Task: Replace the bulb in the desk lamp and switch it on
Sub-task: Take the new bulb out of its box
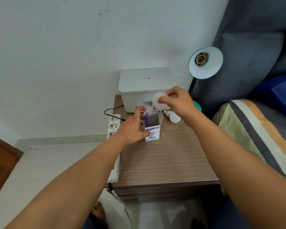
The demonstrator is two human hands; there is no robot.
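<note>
Your two bare arms reach out over the table (163, 162). Your left hand (132, 128) wraps around the side of the open box (152, 128), thumb on its front and fingers (139, 109) curled on the far side, holding it upright. Your right hand (177, 101) is just above the box mouth, and its fingertips (161, 100) pinch a white bulb (158, 101) by the round end, with the metal end pointing down at the box. Another bulb (173, 116) lies on the table just under your right wrist. The lamp (205, 62) is up past your right hand, with its socket (201, 59) bare. A white bin (145, 83) sits behind both hands, and a power strip (113, 128) lies beside your left wrist.
</note>
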